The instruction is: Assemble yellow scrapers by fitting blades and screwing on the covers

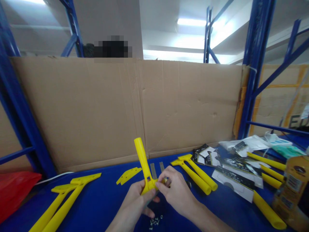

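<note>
My left hand (135, 201) is closed round the head of a yellow scraper handle (142, 156), whose hollow tube points up and away. At that head, my right hand (177, 190) has its fingertips pinched together against the side; what they hold is too small and covered to make out. Below my hands, several small screws (154, 222) lie loose on the blue table (96, 206). Just beyond them are flat yellow plates with holes (128, 175) and two grey metal strips, one a blade-like strip (153, 170).
More yellow handles lie at left (65, 206) and right (198, 175). Printed cards (233, 183), a brown-orange bottle (293, 190) and a power strip (277, 140) crowd the right side. A red bag (19, 190) sits at far left. The cardboard wall (96, 109) closes off the back.
</note>
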The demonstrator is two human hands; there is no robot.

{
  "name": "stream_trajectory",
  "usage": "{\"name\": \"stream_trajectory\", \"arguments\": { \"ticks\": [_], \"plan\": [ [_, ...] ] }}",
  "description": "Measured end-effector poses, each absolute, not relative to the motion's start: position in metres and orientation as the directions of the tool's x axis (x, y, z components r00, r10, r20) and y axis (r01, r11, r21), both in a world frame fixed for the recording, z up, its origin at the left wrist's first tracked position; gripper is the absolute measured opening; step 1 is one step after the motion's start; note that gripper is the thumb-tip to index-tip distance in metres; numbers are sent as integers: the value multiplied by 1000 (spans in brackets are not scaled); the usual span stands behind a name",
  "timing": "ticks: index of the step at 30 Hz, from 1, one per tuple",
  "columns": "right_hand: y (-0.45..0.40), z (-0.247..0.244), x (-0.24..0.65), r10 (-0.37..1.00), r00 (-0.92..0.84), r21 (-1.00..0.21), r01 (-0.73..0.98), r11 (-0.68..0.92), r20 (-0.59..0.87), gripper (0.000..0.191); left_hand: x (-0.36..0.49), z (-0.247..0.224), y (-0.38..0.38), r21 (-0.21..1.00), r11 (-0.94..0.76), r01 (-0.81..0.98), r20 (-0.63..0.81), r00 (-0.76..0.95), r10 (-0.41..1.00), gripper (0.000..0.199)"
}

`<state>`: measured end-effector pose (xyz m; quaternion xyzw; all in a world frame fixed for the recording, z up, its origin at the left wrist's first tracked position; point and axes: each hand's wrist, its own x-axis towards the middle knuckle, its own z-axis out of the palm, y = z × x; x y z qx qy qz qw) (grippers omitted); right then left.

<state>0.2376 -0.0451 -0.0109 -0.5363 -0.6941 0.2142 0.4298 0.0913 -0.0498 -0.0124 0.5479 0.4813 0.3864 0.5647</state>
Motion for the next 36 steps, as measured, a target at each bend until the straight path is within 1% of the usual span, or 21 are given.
{"name": "stream_trajectory", "arguments": {
  "ticks": [3,6,8,10,11,13,17,22,28,31,36],
  "plan": [
    [-44,-12,237,937,-36,-786,533,312,348,9,90,-13,-50,991,101,83,-118,237,964,44],
    [-40,-16,237,952,-17,-846,455,279,305,9,90,-14,-50,992,112,61,-124,237,964,42],
    [-38,-19,236,979,-26,-912,358,198,202,7,91,-14,-49,990,131,53,-140,251,958,40],
    [-36,-20,235,997,-41,-963,259,80,71,7,92,-13,-49,987,154,48,-161,270,949,39],
    [-35,-19,235,999,-48,-975,222,29,19,8,93,-12,-50,986,164,44,-169,275,947,39],
    [-35,-17,236,998,-53,-983,183,-27,-37,8,94,-10,-51,982,184,31,-185,277,943,38],
    [-37,-12,238,998,-36,-982,180,-50,-57,7,94,-8,-52,979,201,18,-198,281,939,38],
    [-37,-13,238,998,-54,-981,192,-7,-18,10,95,-9,-52,980,198,21,-196,274,942,37],
    [-38,-11,239,994,-90,-992,113,-54,-65,7,96,-9,-52,979,199,39,-201,273,941,36],
    [-39,-9,240,994,-94,-995,94,-45,-54,9,95,-10,-52,979,199,33,-201,258,945,37],
    [-39,-9,239,995,-89,-992,126,-26,-37,9,95,-11,-52,978,209,24,-208,266,941,37]
  ]
}}
